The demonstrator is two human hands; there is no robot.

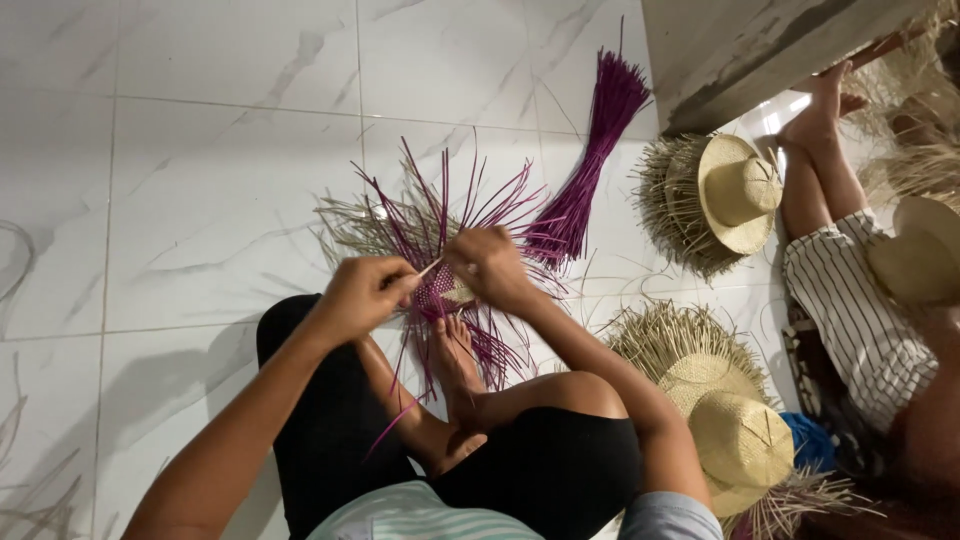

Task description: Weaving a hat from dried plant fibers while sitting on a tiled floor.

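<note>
Centre of the frame, we see our left hand (pixel 362 296) pinched shut on a pale straw strand (pixel 430 268) that runs up-right toward our right hand (pixel 490 268). The right hand is curled closed on the small woven start (pixel 445 292), a purple and tan patch with loose purple strands (pixel 440 215) fanning out above and below it. The weave sits just over our bare foot (pixel 455 350), between both hands, low over the white tiled floor (pixel 200 160). Our crossed legs in black shorts (pixel 330 420) fill the bottom centre, so room below the hands is tight. Upper left and left of the frame is open tile, plenty of free space there. Just up-right of the weave a bundle of purple straw (pixel 585 160) lies diagonally, its lower end near the fanned strands. Right of centre an unfinished straw hat (pixel 735 190) with a frayed brim edge lies near a grey wall base (pixel 760 50). Another frayed straw hat (pixel 725 420) lies at lower right, touching our right forearm side. Along the right edge another person in a striped garment (pixel 850 310) sits, foot up by the wall, with another hat (pixel 915 260) in the lap. Right side is crowded, edges ragged everywhere.
</note>
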